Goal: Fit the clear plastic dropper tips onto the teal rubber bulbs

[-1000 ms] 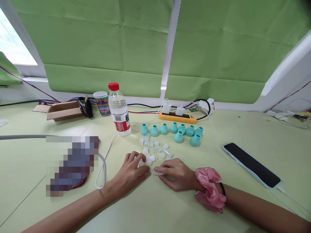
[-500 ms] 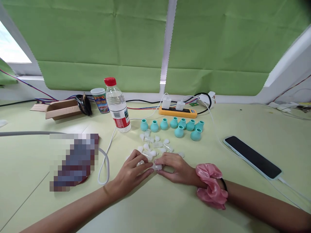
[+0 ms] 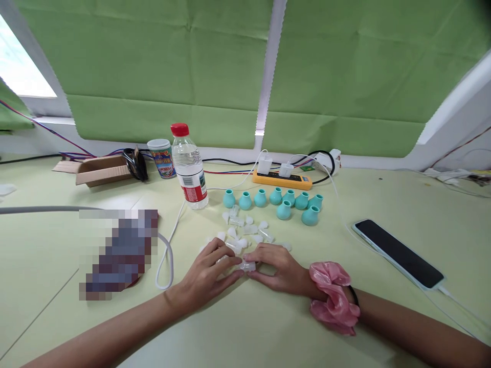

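A small clear plastic tube [image 3: 248, 266] is held sideways between my hands, just above the table. My right hand [image 3: 278, 268] pinches its right end between thumb and fingers. The fingertips of my left hand [image 3: 209, 271] close on its left end; whether they also hold a white piece is hidden. Just beyond my fingers lie several more clear tubes [image 3: 250, 229] and small white drop-shaped plastic pieces [image 3: 232, 233]. Behind those stand several teal bulb-shaped pieces [image 3: 284, 210] with open necks. A pink scrunchie [image 3: 333, 299] is around my right wrist.
A red-capped water bottle [image 3: 191, 176] and a printed paper cup [image 3: 162, 159] stand at back left, beside a cardboard box [image 3: 103, 174]. An orange power strip [image 3: 282, 179] lies behind the teal pieces. At right a phone [image 3: 399, 253] is on a cable; a blurred item [image 3: 123, 255] lies left.
The view has shifted slightly, moving the background a little to the right. Both hands keep the same grip on the tube, which seems tipped only slightly differently.
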A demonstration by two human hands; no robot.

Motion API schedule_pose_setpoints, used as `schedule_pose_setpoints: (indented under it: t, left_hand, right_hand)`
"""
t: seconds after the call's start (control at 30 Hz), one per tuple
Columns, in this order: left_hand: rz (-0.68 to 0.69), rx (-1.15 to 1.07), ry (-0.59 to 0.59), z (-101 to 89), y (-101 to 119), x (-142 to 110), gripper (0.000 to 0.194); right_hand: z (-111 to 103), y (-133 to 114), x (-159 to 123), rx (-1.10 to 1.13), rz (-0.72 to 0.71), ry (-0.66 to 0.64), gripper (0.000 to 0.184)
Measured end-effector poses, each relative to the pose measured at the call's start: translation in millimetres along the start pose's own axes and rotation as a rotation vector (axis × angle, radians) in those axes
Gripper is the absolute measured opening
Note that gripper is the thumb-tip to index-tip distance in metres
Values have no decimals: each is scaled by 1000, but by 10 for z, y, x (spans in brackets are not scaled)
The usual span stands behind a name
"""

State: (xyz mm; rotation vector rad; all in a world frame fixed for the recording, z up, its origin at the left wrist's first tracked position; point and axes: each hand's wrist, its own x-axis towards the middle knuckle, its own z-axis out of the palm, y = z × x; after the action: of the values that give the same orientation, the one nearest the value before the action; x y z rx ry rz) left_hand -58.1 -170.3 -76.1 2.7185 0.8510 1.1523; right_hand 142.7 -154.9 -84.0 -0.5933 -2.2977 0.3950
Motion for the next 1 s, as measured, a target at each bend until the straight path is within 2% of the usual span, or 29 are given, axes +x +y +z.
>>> schedule_pose_setpoints:
  t: [0.37,0.67,0.8,1.0]
  left_hand:
    - [-49,-75,-33,6,-9,5,10]
    - [-174,-124,-78,-32,-6,74,15]
    - [-155,-89,-93,-34,2,64,17]
    - [-111,-151,-65,-31,-8,53,10]
  right_hand:
    - [-8,1,-4,-23,-16,-9,18]
    - [-9,-9,8,-23,-25,19,17]
    - [-5,-5,4,-25,-40,8,17]
    - [-5,-8,0,-9,-28,1,17]
